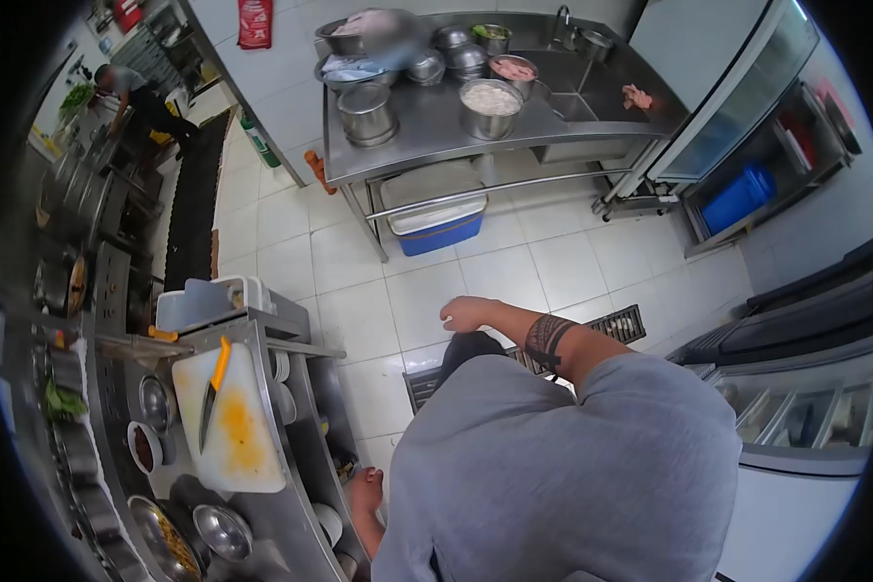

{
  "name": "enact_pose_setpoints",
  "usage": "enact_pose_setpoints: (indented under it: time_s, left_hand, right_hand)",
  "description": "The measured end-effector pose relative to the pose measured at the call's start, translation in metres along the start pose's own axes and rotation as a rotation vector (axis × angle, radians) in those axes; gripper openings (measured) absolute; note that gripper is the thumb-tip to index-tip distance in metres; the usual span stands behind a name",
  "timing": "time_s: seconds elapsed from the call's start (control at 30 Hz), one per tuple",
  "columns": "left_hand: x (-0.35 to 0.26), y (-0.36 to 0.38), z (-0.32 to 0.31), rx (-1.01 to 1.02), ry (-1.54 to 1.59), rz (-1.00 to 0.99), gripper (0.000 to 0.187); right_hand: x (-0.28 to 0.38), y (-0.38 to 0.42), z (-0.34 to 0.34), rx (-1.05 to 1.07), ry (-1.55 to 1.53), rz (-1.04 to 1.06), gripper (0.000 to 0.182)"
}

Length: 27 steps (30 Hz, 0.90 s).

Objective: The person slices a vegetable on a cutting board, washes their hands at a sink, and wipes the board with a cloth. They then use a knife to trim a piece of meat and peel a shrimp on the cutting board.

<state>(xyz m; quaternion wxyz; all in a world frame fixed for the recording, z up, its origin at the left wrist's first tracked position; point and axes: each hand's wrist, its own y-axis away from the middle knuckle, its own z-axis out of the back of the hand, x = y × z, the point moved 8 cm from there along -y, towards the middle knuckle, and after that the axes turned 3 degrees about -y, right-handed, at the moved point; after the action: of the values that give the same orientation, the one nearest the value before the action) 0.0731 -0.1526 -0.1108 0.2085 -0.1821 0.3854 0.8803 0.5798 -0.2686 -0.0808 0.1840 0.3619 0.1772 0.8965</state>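
My left hand [367, 491] hangs low beside the shelves under the left-hand counter, fingers curled in and nothing visible in them. In front of my body, my right hand [468, 313] is loosely closed above the tiled floor, with nothing showing in it. Nearest to my left side is a steel counter [262, 514] carrying a white cutting board [252, 441] with orange stains. A knife with a yellow handle [221, 365] lies on the board. Stacked white plates [328, 522] sit on the shelf close to my left hand.
Ahead stands a steel sink table [422, 150] with pots, a pot of white food [490, 105] and a pot of pink meat [513, 70]. A blue-and-white cooler [440, 231] sits beneath it. Floor grates [616, 327] run near my feet. Another person [145, 102] bends over a far-left counter.
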Motion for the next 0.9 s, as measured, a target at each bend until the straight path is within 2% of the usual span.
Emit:
enact_pose_setpoints:
  time_s: [0.07, 0.13, 0.2, 0.27, 0.37, 0.4, 0.43, 0.47, 0.5, 0.53, 0.57, 0.6, 0.63, 0.67, 0.7, 0.73, 0.8, 0.87, 0.9]
  left_hand:
    - [-0.021, -0.008, -0.010, 0.026, 0.014, -0.028, 0.040]
    - [-0.042, -0.017, -0.019, 0.011, 0.049, 0.021, 0.038]
    - [-0.068, -0.023, -0.021, -0.031, -0.016, 0.048, 0.038]
    - [-0.103, -0.042, -0.025, -0.055, -0.088, 0.063, 0.038]
    - [-0.151, -0.050, -0.040, -0.106, -0.085, 0.179, 0.038]
    - [-0.174, -0.056, -0.048, -0.105, -0.082, 0.201, 0.038]
    - [-0.203, -0.061, -0.057, -0.093, -0.022, 0.154, 0.039]
    - [-0.233, -0.065, -0.065, -0.086, 0.040, 0.104, 0.039]
    - [-0.264, -0.068, -0.066, -0.099, 0.050, 0.119, 0.039]
    - [-0.303, -0.069, -0.067, -0.076, 0.040, 0.094, 0.040]
    - [-0.330, -0.069, -0.071, -0.051, 0.024, 0.066, 0.041]
    - [-0.343, -0.071, -0.077, -0.060, 0.021, 0.066, 0.041]
    - [-0.356, -0.075, -0.082, -0.097, 0.057, 0.028, 0.041]
    - [-0.368, -0.076, -0.086, -0.125, 0.088, -0.010, 0.041]
    - [-0.379, -0.074, -0.089, -0.121, 0.074, -0.011, 0.041]
    - [-0.388, -0.074, -0.092, -0.115, 0.053, 0.008, 0.040]
    - [-0.405, -0.076, -0.101, -0.119, 0.031, 0.009, 0.040]
    - [-0.406, -0.080, -0.111, -0.202, -0.071, 0.014, 0.039]
    - [-0.393, -0.089, -0.123, -0.253, -0.065, -0.002, 0.041]
  right_hand:
    - [-0.054, -0.011, -0.002, -0.007, -0.029, 0.009, 0.042]
    - [-0.120, -0.026, -0.007, 0.071, 0.159, 0.054, 0.044]
    - [-0.188, -0.020, 0.007, 0.167, 0.172, -0.078, 0.047]
    - [-0.255, -0.001, 0.039, 0.296, 0.105, -0.355, 0.042]
    - [-0.369, 0.021, 0.079, 0.082, -0.118, -0.599, 0.029]
    - [-0.377, 0.037, 0.108, 0.077, -0.205, -0.622, 0.028]
    - [-0.433, 0.029, 0.100, 0.092, -0.267, -0.548, 0.039]
    - [-0.490, 0.026, 0.095, -0.047, -0.269, -0.443, 0.040]
    - [-0.496, 0.054, 0.125, -0.045, -0.449, -0.732, 0.044]
    - [-0.569, 0.045, 0.103, 0.012, -0.205, -0.408, 0.047]
    - [-0.606, 0.060, 0.103, 0.053, -0.145, -0.423, 0.049]
    - [-0.602, 0.089, 0.132, 0.026, -0.144, -0.477, 0.047]
    - [-0.592, 0.125, 0.163, 0.041, -0.340, -0.762, 0.042]
    - [-0.608, 0.145, 0.170, 0.043, -0.339, -0.789, 0.039]
    - [-0.662, 0.173, 0.158, -0.039, -0.523, -0.990, 0.038]
    - [-0.661, 0.196, 0.176, -0.077, -0.477, -0.908, 0.041]
    - [-0.680, 0.243, 0.190, -0.175, -0.543, -1.032, 0.043]
    - [-0.690, 0.281, 0.203, -0.127, -0.505, -1.069, 0.043]
    - [-0.687, 0.300, 0.216, -0.112, -0.491, -1.057, 0.035]
